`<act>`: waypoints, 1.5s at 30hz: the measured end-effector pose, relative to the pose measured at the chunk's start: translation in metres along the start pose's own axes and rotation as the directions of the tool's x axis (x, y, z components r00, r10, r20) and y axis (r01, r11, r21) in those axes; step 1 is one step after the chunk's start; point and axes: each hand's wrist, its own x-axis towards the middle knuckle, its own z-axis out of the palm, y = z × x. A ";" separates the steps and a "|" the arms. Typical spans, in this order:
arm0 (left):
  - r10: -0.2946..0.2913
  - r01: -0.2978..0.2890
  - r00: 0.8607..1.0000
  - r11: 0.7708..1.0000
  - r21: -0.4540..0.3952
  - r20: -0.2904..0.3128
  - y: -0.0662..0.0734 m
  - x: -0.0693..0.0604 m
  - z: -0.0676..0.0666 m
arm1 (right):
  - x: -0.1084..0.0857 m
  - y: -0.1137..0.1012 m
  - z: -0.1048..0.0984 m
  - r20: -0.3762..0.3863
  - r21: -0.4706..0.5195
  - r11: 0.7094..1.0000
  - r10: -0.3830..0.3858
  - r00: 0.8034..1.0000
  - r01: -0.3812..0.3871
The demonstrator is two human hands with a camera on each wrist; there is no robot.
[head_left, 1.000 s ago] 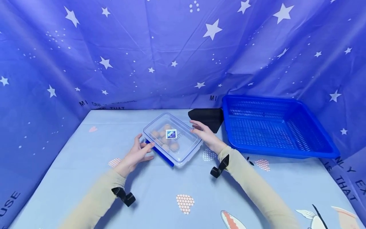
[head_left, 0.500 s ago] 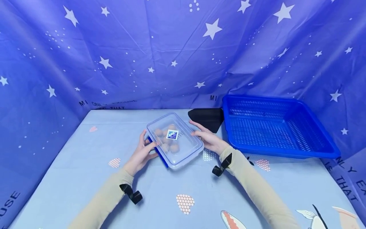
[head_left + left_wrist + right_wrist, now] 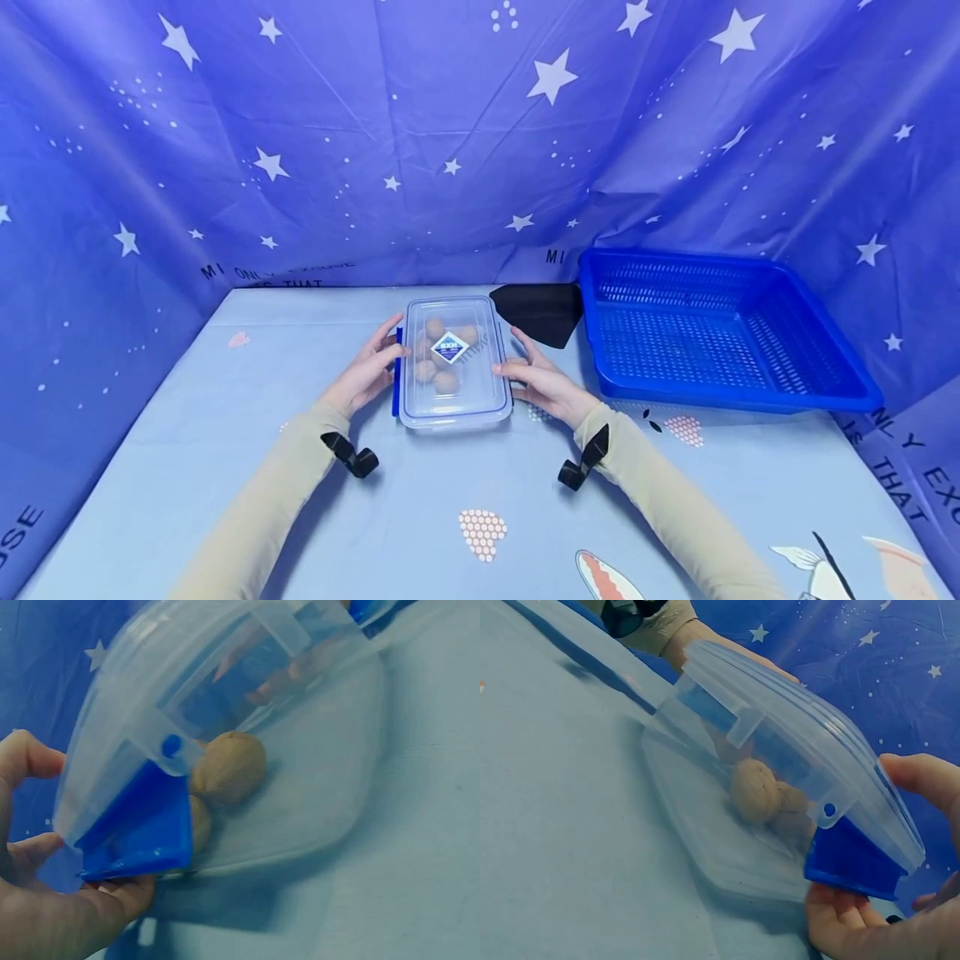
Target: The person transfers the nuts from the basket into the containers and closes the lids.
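A clear plastic food container (image 3: 468, 402) with a lid sits on the cloth, its long sides pointing away from me. Several walnuts (image 3: 446, 382) show through the lid, beneath a blue-and-white sticker (image 3: 450, 347). My left hand (image 3: 365, 375) grips the left side, thumb on the lid's rim and fingertips under a blue latch (image 3: 142, 825) that juts outward. On the opposite side, my right hand (image 3: 551, 387) holds the container likewise; its fingers curl below the other blue latch (image 3: 855, 859). Parts of several fingers are hidden by the container.
A blue perforated basket (image 3: 720, 333) stands at the back right. Between it and the container lies a flat black piece (image 3: 538, 312). A starry blue curtain (image 3: 420, 125) encloses the back and sides. Pale blue patterned cloth (image 3: 420, 517) covers the table.
The container has turned clockwise from a slant to nearly straight. My left hand has moved forward and inward along its side; my right thumb now rests on the lid's right edge.
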 end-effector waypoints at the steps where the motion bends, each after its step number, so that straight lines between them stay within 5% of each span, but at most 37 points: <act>1: 0.000 0.000 1.000 1.000 0.011 0.004 0.001 0.000 0.000 | 0.000 0.000 0.000 -0.018 -0.010 1.000 -0.007 1.000 0.007; 7: 0.004 -0.005 1.000 0.999 0.045 0.021 0.002 0.001 0.003 | 0.000 0.001 0.002 -0.098 -0.092 0.994 -0.069 0.993 0.060; 23: 0.044 -0.050 0.998 0.993 0.108 0.054 -0.005 0.005 0.003 | 0.012 0.013 0.020 -0.110 -0.183 0.955 -0.254 0.961 0.232; 37: 0.025 -0.032 0.996 0.996 0.085 0.083 -0.004 0.002 0.003 | 0.009 0.018 0.036 -0.064 -0.188 0.951 -0.260 0.964 0.244; 45: 0.027 -0.034 0.996 0.996 0.083 0.090 -0.002 0.002 0.003 | 0.008 0.015 0.039 -0.056 -0.260 0.925 -0.303 0.951 0.279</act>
